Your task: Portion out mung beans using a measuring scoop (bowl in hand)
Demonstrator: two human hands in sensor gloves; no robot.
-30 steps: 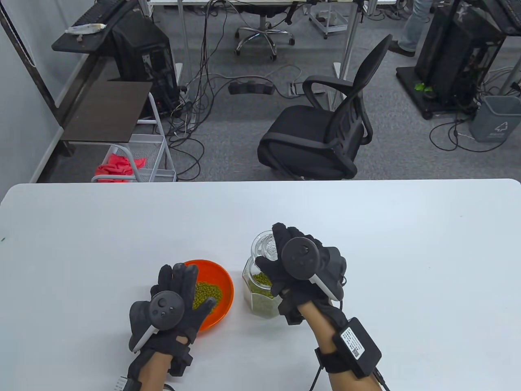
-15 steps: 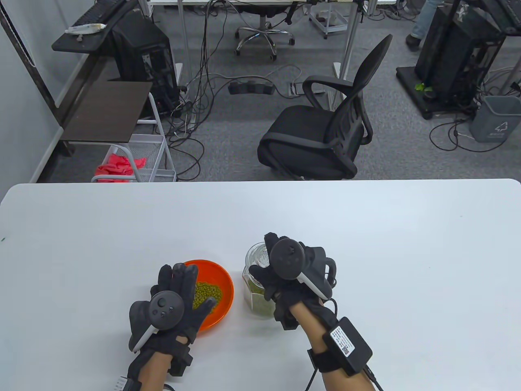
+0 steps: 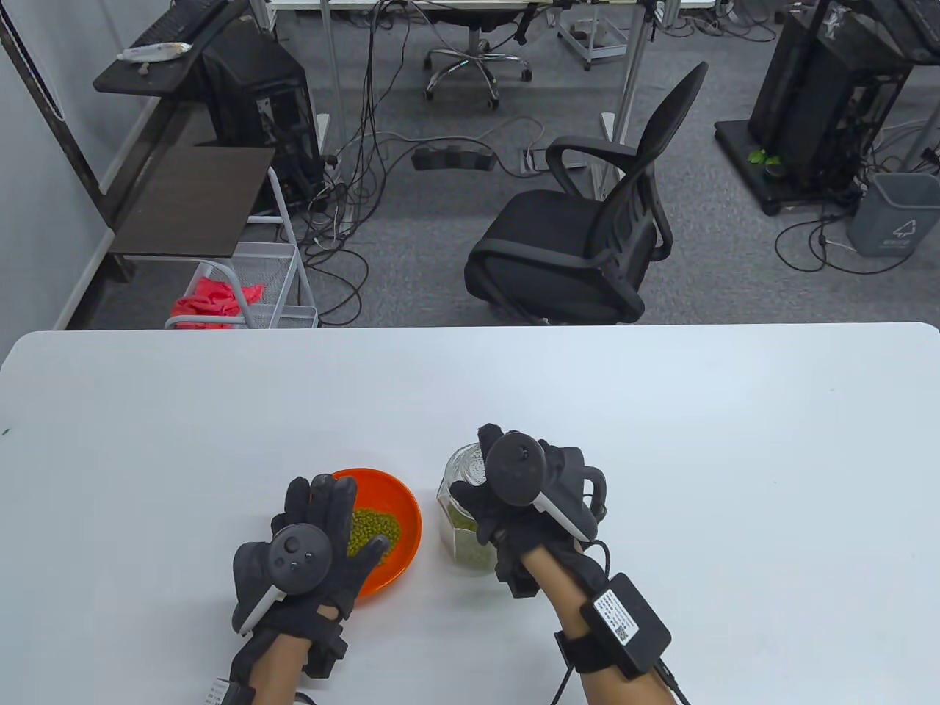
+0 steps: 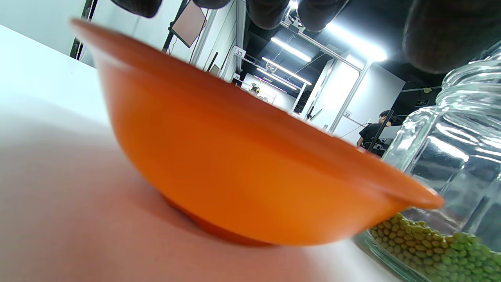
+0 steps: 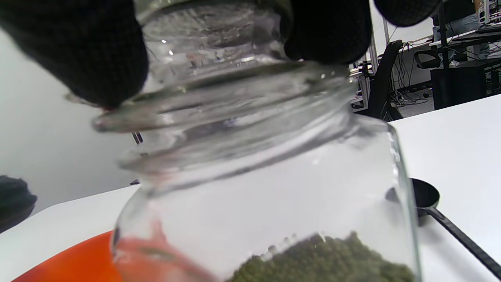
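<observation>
An orange bowl (image 3: pixel 402 514) holding mung beans (image 3: pixel 374 530) stands on the white table (image 3: pixel 698 455). My left hand (image 3: pixel 341 514) lies over its near left rim, fingers straight and spread, the thumb reaching over the beans. To the bowl's right stands a glass jar (image 3: pixel 457 477) with beans in its bottom. My right hand (image 3: pixel 485 477) grips the jar at the neck from above, thumb and fingers (image 5: pixel 328 35) on either side of the mouth. A black measuring scoop (image 5: pixel 424 196) lies on the table behind the jar; in the table view my right hand hides it.
Beyond the table's far edge stands a black office chair (image 3: pixel 573 242), with a wire cart (image 3: pixel 250 294) to the left. The bowl (image 4: pixel 235 168) and jar (image 4: pixel 450 156) sit nearly touching.
My right hand has brought the tilted jar back toward me and stood it upright beside the bowl. The left hand and bowl have not moved.
</observation>
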